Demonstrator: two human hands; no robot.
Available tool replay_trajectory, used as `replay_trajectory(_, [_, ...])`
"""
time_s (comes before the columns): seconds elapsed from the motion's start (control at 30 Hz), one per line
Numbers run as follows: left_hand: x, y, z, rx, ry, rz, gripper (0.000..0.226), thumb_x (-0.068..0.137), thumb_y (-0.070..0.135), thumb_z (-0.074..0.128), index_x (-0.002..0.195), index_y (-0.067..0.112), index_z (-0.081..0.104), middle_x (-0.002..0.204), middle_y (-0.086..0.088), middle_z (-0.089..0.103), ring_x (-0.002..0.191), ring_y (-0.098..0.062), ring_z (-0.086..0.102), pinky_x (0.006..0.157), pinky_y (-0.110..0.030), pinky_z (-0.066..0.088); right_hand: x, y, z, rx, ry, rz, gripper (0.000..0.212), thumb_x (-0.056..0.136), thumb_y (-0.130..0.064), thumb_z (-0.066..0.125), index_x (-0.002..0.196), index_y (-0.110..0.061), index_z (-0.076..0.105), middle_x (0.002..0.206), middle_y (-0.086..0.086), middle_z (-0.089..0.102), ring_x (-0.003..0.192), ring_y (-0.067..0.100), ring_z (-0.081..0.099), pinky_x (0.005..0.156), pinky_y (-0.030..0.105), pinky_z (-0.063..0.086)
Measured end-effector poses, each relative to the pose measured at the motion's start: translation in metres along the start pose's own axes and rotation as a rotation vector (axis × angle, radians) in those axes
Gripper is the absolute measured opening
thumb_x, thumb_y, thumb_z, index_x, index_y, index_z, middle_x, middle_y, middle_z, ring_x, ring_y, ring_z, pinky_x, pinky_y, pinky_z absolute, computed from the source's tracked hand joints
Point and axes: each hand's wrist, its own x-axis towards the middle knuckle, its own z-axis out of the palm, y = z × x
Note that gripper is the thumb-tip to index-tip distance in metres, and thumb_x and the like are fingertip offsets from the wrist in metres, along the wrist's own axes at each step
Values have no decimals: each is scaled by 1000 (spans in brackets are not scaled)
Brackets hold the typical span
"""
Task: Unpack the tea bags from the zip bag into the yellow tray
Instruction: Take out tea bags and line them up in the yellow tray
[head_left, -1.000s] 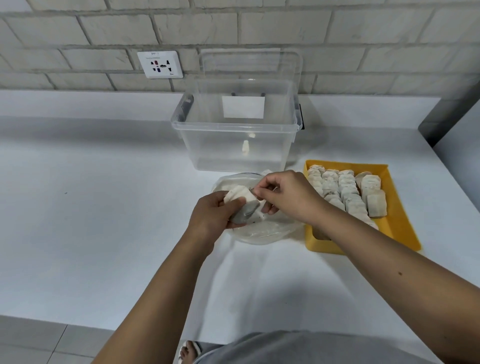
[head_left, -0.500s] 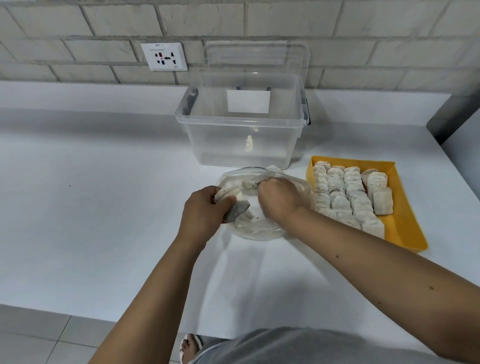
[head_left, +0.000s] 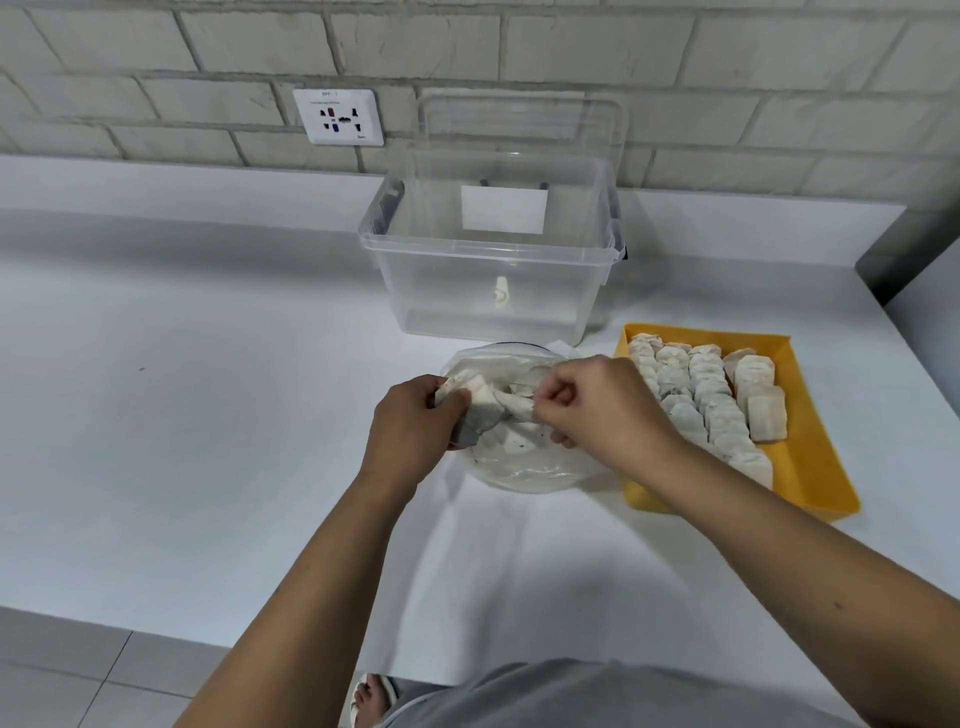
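A clear zip bag (head_left: 524, 467) lies on the white counter, its mouth open towards the wall, with loose tea bags inside. My left hand (head_left: 410, 436) grips a small bunch of tea bags (head_left: 475, 413) at the bag's left edge. My right hand (head_left: 605, 410) pinches one white tea bag (head_left: 514, 408) over the bag's mouth. To the right lies the yellow tray (head_left: 810, 467), holding several rows of white tea bags (head_left: 706, 395); my right forearm crosses its near left corner.
A clear plastic storage box (head_left: 493, 265) with its lid leaning behind it stands just beyond the zip bag, against the brick wall. A wall socket (head_left: 338, 117) is at the upper left. The counter's front edge (head_left: 156, 631) runs near my body.
My right hand has come back out of the zip bag with a tea bag pinched in its fingers. My left hand keeps its grip on the bunch.
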Motion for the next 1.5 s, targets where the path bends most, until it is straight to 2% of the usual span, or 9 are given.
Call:
replay_trajectory(0.13, [-4, 6, 7, -71, -16, -15, 14, 94, 18, 59, 90, 11, 70, 83, -12, 71, 74, -27, 71, 73, -41, 63, -21, -8, -32, 765, -140, 287, 9, 88, -1, 61, 82, -1, 69, 70, 12, 67, 57, 19, 66, 54, 26, 57])
replay_trajectory(0.23, [-13, 14, 17, -280, -128, -115, 16, 98, 16, 58, 101, 6, 70, 99, -19, 68, 81, -30, 72, 66, -35, 62, -26, -7, -36, 1095, -229, 457, 11, 91, -4, 58, 84, -2, 66, 69, 10, 67, 53, 15, 64, 50, 23, 56])
replay_trajectory(0.4, [-26, 30, 27, -614, -248, -238, 21, 100, 18, 56, 103, 1, 70, 97, -15, 74, 81, -27, 75, 69, -31, 62, -33, 0, -21, 1176, -209, 589, 13, 89, -5, 61, 77, -2, 66, 67, 10, 67, 50, 15, 64, 51, 23, 57])
replay_trajectory(0.57, [-34, 35, 39, -479, -273, -95, 22, 96, 21, 64, 108, 5, 71, 102, -14, 76, 89, -20, 75, 76, -28, 61, -44, 7, -23, 1208, -148, 590, 10, 89, -5, 61, 81, 0, 66, 69, 13, 65, 52, 18, 64, 51, 26, 57])
replay_trajectory(0.8, [-46, 47, 66, -305, -323, 52, 13, 91, 16, 71, 101, 9, 74, 93, -13, 77, 86, -24, 75, 77, -32, 62, -58, 26, -44, 569, 124, 238, 21, 77, -33, 78, 80, -15, 70, 60, -2, 55, 52, 13, 46, 52, 26, 41])
replay_trajectory(0.9, [-47, 55, 87, -275, -389, 66, 12, 91, 16, 69, 100, 11, 76, 89, -12, 78, 81, -20, 75, 74, -30, 62, -59, 40, -56, 530, 188, 187, 21, 70, -33, 85, 78, -21, 70, 71, -2, 67, 66, 13, 59, 65, 32, 51])
replay_trajectory(1.17, [-38, 78, 126, -264, -537, 18, 17, 99, 15, 58, 91, 11, 73, 71, 3, 75, 65, -7, 70, 65, -22, 61, -70, 85, -126, 603, 277, 224, 11, 84, -7, 73, 86, -8, 61, 71, 6, 57, 49, 12, 54, 50, 24, 51])
replay_trajectory(1.37, [-30, 81, 135, -243, -539, 7, 16, 98, 15, 60, 90, 12, 74, 74, 1, 77, 67, -11, 73, 60, -20, 59, -55, 143, -157, -284, 240, 207, 12, 89, -26, 67, 100, -24, 69, 86, -5, 66, 79, 14, 63, 68, 24, 46])
replay_trajectory(1.5, [-26, 80, 134, -252, -548, -14, 17, 98, 14, 59, 92, 7, 73, 74, -2, 77, 67, -14, 74, 58, -19, 57, -47, 154, -149, -374, 133, 237, 12, 89, -29, 65, 98, -22, 68, 88, -6, 67, 85, 16, 63, 76, 29, 48])
